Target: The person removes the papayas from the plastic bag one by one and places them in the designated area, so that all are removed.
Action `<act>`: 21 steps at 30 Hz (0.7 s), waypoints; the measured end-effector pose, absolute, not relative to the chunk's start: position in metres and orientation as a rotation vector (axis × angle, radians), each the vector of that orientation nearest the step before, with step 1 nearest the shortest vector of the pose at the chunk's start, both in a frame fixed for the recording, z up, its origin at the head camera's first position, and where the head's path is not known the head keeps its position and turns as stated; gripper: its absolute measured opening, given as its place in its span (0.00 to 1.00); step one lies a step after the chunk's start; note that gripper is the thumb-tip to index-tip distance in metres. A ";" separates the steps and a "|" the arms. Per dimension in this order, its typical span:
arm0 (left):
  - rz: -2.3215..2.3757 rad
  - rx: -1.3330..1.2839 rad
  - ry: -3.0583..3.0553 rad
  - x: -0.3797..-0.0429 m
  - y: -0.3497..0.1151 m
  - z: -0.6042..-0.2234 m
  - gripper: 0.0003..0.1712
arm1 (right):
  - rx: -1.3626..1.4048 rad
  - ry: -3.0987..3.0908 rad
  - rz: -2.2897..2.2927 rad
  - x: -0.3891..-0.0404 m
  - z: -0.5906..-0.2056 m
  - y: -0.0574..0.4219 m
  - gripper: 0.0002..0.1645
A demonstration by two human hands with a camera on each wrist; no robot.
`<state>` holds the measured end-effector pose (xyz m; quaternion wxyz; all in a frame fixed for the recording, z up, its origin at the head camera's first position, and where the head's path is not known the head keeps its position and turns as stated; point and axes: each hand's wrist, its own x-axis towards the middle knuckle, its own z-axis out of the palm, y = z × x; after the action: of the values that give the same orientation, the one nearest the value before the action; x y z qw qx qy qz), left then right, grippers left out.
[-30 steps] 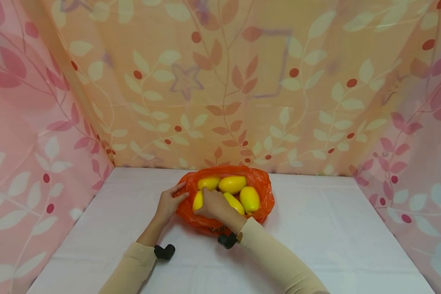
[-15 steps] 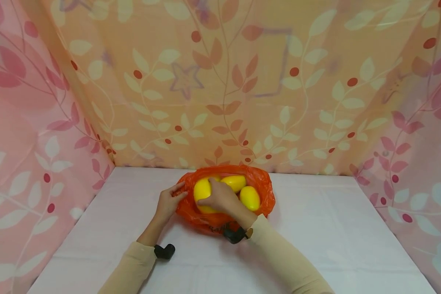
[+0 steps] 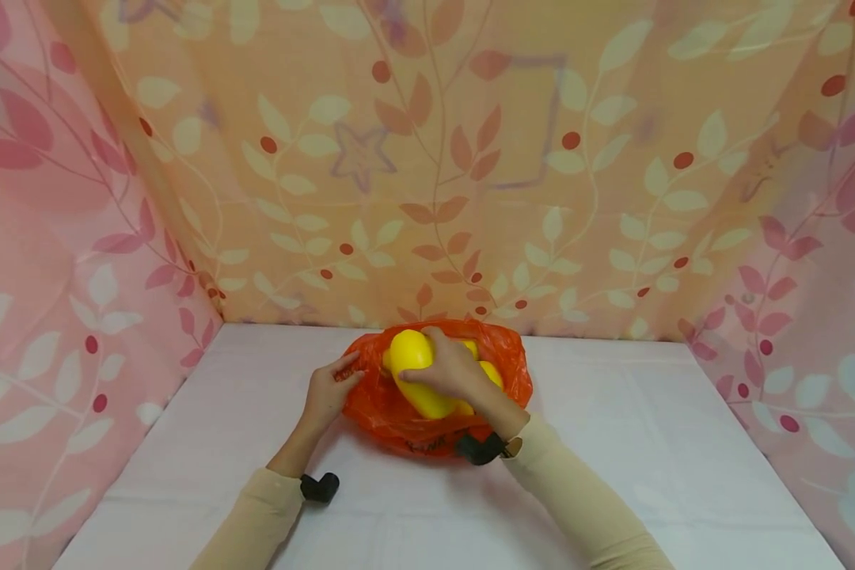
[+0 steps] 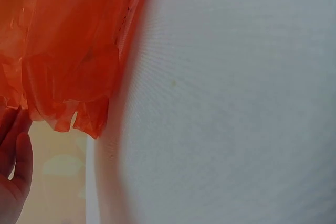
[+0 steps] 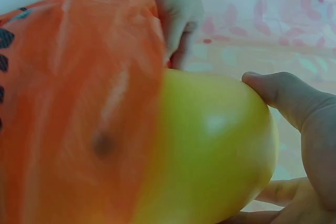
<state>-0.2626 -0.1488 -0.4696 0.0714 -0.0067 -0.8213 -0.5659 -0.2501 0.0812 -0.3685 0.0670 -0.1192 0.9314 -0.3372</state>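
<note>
An orange-red plastic bag stands on the white table with its mouth spread. My right hand grips a large yellow mango, tilted up at the mouth of the bag. In the right wrist view, thumb and fingers lie around the smooth mango, while the bag's side covers its lower part. Several more yellow mangoes sit inside the bag, partly hidden behind my right hand. At the bag's left rim is my left hand, its fairly straight fingers touching the plastic, as the left wrist view also shows.
The white-covered table stretches to both sides of the bag. A patterned yellow curtain hangs close behind it, and pink leaf-print cloth flanks the table. Black wrist cameras sit below both hands.
My right hand has taken hold of a mango at the left of the bag, then raised it and shifted it slightly right. My left hand has stayed at the rim.
</note>
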 end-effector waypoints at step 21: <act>-1.681 -0.028 -2.430 -0.263 -0.148 -0.473 0.24 | -0.312 2.799 -1.104 -0.250 -0.346 0.116 0.50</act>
<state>-0.2630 -0.1481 -0.4727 0.0934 -0.0094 -0.8188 -0.5663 -0.2497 0.1164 -0.3458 0.0582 -0.1030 0.9238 -0.3642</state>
